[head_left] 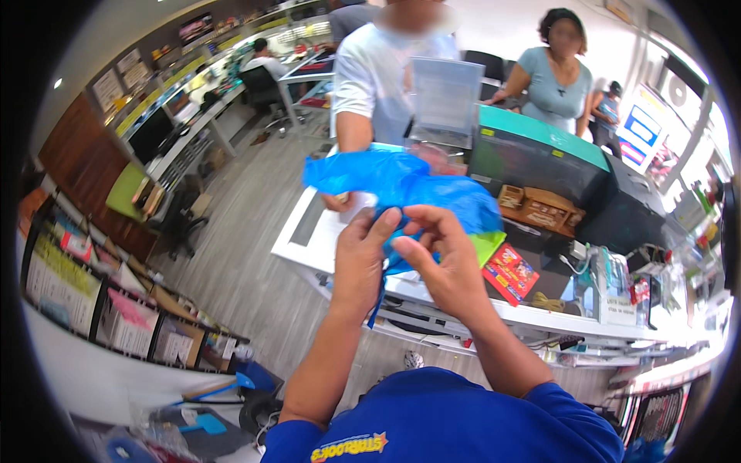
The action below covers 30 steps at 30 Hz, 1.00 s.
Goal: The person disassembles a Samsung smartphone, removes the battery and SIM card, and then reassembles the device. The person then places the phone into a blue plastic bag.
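Note:
A crumpled blue plastic bag (pixel 455 199) spreads above the white counter (pixel 297 235) in front of me. My left hand (pixel 360 258) is closed on a gathered part of this bag, thumb pressed on top, and a thin blue strip hangs below it. Close beside it, my right hand (pixel 446 266) has bent fingers and a thumb held apart, next to the plastic. Across the counter, a person in a light shirt (pixel 357 73) has a hand (pixel 337 202) near the bag's left side. A lime-green flat item (pixel 488 248) shows at the bag's right edge.
A red printed packet (pixel 511 274) lies right of my hands. Beyond it stand a teal-topped glass case (pixel 540 139) and wooden models (pixel 544 208). Another person (pixel 552 85) stands behind the case. Box-filled shelving (pixel 65 282) lines the left, near an office chair (pixel 174 220).

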Motion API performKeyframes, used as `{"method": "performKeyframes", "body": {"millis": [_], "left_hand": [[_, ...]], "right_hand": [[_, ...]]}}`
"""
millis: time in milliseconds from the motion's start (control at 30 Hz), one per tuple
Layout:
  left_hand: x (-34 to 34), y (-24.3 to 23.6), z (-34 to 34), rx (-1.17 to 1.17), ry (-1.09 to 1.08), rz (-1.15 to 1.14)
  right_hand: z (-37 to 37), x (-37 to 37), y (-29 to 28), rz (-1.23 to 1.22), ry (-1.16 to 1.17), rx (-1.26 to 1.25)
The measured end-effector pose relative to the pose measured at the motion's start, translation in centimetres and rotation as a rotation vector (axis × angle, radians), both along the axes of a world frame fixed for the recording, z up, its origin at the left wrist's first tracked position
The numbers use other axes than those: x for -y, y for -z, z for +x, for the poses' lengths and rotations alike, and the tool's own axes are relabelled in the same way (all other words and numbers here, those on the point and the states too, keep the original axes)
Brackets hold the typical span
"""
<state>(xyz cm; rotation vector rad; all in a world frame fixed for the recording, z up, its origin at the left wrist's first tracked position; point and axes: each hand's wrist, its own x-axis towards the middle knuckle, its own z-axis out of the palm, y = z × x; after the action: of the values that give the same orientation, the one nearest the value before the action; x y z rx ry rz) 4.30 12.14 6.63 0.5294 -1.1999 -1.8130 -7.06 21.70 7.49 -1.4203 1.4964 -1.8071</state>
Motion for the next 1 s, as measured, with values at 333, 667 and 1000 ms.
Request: {"method": "performKeyframes", "body": {"millis": [333, 667, 1000], "left_hand": [[5.0, 1.3, 4.0, -0.027, 0.131, 0.06], [15.5, 4.8, 10.8, -0.239, 0.035, 0.084], [17.7, -0.9, 9.4, -0.118, 0.374, -0.035]], "right_hand": [[1.4, 6.4, 1.5, -0.002, -0.332, 0.262], [1.7, 8.5, 1.7, -0.211, -0.074, 0.926], [3.9, 6.5, 1.1, 0.183, 0.317, -0.161]]}}
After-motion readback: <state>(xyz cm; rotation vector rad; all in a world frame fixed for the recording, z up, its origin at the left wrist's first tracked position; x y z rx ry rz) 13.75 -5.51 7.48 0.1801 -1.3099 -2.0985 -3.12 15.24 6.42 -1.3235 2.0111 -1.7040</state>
